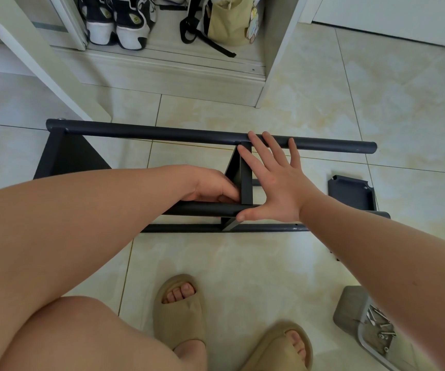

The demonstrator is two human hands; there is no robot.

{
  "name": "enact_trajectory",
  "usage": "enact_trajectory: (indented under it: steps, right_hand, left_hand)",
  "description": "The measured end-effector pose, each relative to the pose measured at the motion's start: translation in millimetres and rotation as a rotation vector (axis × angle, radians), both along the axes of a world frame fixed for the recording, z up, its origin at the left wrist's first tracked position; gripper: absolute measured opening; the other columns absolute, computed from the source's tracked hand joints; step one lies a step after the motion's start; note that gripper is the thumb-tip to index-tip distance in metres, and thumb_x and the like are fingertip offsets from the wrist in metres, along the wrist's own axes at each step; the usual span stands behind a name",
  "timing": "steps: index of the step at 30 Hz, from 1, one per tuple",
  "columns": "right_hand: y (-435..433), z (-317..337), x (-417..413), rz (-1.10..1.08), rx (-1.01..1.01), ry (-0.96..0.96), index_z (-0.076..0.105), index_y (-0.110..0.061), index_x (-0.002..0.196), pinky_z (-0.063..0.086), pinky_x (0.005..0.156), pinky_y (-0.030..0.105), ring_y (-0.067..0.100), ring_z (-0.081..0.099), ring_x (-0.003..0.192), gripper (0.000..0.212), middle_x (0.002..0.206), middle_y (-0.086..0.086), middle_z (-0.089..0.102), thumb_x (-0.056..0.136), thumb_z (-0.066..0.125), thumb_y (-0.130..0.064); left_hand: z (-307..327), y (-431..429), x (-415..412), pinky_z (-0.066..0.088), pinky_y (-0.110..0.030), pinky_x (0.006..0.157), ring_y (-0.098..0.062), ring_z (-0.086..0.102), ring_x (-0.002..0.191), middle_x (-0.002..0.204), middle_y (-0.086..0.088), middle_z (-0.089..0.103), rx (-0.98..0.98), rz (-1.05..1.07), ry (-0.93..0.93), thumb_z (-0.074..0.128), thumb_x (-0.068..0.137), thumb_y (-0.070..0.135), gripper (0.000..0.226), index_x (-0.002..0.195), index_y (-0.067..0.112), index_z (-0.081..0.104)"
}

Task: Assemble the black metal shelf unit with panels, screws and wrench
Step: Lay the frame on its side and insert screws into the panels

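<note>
**Middle panel being seated in frame**

Shelf frame (210, 136) lies on floor tiles. Middle panel (245, 180) is pinched by left hand (210, 187), fingers curled; right hand (277, 183) is spread flat, gripping nothing. Panel should be squared to tubes before screws (382, 326) are fetched.

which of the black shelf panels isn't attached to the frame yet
The loose panel lying flat on the floor tiles at the right, past the right hand. The other two stand on edge between the tubes.

head cam | looks steeply down, forward | close over floor (323, 108)
</note>
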State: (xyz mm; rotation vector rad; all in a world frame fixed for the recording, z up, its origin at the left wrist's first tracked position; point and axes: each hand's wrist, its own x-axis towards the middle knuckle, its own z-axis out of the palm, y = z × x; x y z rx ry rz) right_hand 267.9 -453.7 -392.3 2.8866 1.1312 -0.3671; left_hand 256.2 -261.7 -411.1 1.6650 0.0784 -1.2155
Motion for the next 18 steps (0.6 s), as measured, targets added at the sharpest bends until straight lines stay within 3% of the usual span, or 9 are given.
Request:
enact_trajectory:
  steps: [4, 9, 11, 14, 18]
  right_hand:
    - [-0.8, -0.8, 0.1, 0.002, 0.012, 0.000, -0.007, -0.027, 0.162, -0.013, 0.119, 0.065, 0.027, -0.021, 0.154, 0.133, 0.168, 0.002, -0.019, 0.058, 0.029, -0.103]
    - [-1.4, -1.3, 0.8, 0.001, 0.003, 0.000, -0.009, -0.028, 0.161, -0.015, 0.119, 0.063, 0.026, -0.023, 0.153, 0.133, 0.168, 0.001, -0.022, 0.058, 0.029, -0.103]
    - [-1.2, -1.2, 0.8, 0.002, -0.001, 0.000, -0.010, -0.029, 0.161, -0.016, 0.119, 0.062, 0.025, -0.023, 0.153, 0.132, 0.167, 0.000, -0.022, 0.058, 0.029, -0.103]
    - [-1.7, 0.1, -0.9, 0.000, -0.009, -0.005, -0.011, -0.030, 0.161, -0.016, 0.119, 0.061, 0.024, -0.023, 0.153, 0.134, 0.167, -0.001, -0.023, 0.056, 0.023, -0.106]
    - [-2.6, 10.0, -8.3, -0.054, -0.041, 0.019, -0.011, -0.036, 0.159, -0.012, 0.120, 0.061, 0.021, -0.020, 0.154, 0.130, 0.168, -0.005, -0.020, 0.053, 0.015, -0.107]
  left_hand:
    - [4.5, -0.4, -0.2, 0.048, -0.025, 0.075, -0.008, 0.063, 0.063, 0.063, 0.005, 0.066, -0.048, 0.030, 0.028, 0.055, 0.094, 0.003, 0.018, 0.081, 0.013, 0.063]
    - [5.0, 2.5, -0.9, 0.049, -0.036, 0.102, -0.022, 0.066, 0.099, 0.103, -0.012, 0.070, -0.039, 0.097, 0.041, 0.061, 0.090, 0.001, 0.019, 0.107, 0.006, 0.067]
    - [8.8, 5.0, -4.2, 0.049, -0.039, 0.103, -0.026, 0.066, 0.106, 0.110, -0.010, 0.071, 0.100, 0.054, -0.054, 0.066, 0.089, 0.010, 0.018, 0.106, 0.010, 0.070]
    - [26.3, 8.4, -12.1, 0.047, -0.040, 0.099, -0.025, 0.060, 0.104, 0.109, -0.007, 0.067, 0.461, -0.228, -0.316, 0.058, 0.096, 0.039, 0.031, 0.105, 0.012, 0.070]
    - [55.3, 13.0, -25.9, 0.043, -0.034, 0.090, -0.022, 0.060, 0.096, 0.101, -0.002, 0.067, 0.626, -0.359, -0.348, 0.036, 0.103, 0.053, 0.050, 0.102, 0.011, 0.064]
